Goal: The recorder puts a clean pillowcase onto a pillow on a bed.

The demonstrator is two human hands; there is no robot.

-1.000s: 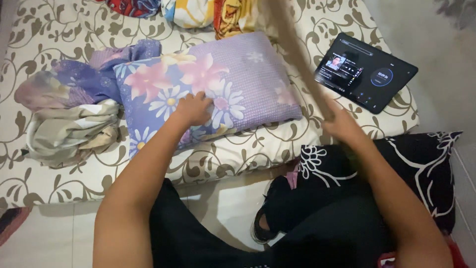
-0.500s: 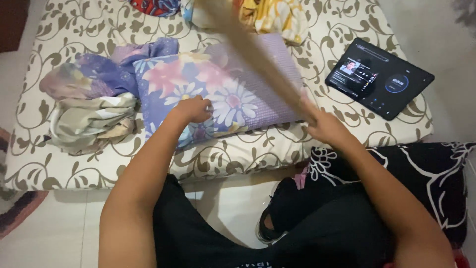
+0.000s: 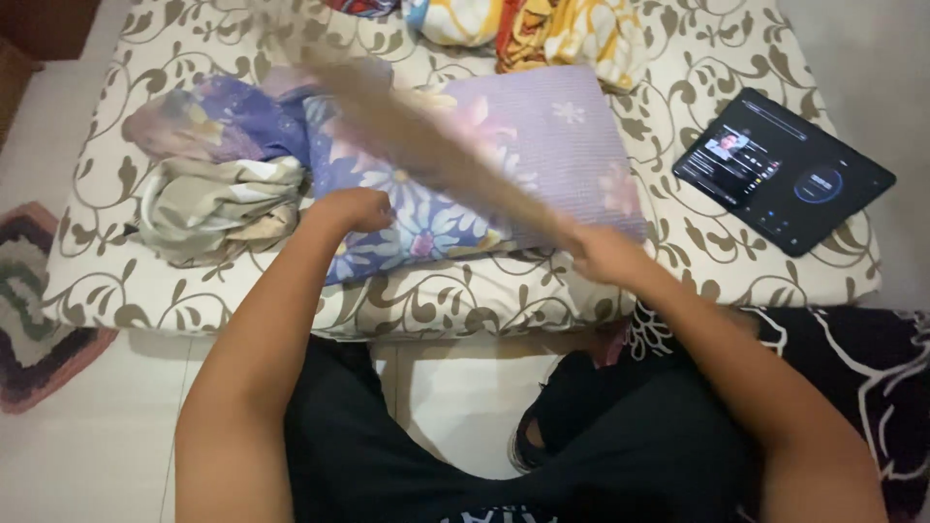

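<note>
Change vs the earlier frames: the long tan straw-like beater stick [image 3: 426, 155], blurred with motion, swings down. A second ago it stands nearly upright over the far edge of the bed; now it lies low and diagonal across the purple flower-print pillow [image 3: 542, 145], tip toward the upper left. Looks like the strike phase of a beating stroke, at or near contact with the pillow — I can't tell if it touches.

Right hand [image 3: 603, 254] is closed around the stick's near end, at the pillow's front right corner. Left hand [image 3: 356, 208] is curled into a loose fist and presses on the pillow's front left part, same place as before, pinning it.

Pillow sits on the cream mattress with brown vine print [image 3: 678, 58], beside a crumpled heap of lilac and grey-beige cloth [image 3: 208, 169]. Black tablet with lit screen [image 3: 785, 169] lies on the right of the mattress.

Hard to read: stick is smeared, so material and tip shape are unclear. Right fingers blurred. Colourful bedding at top edge is cut off.
</note>
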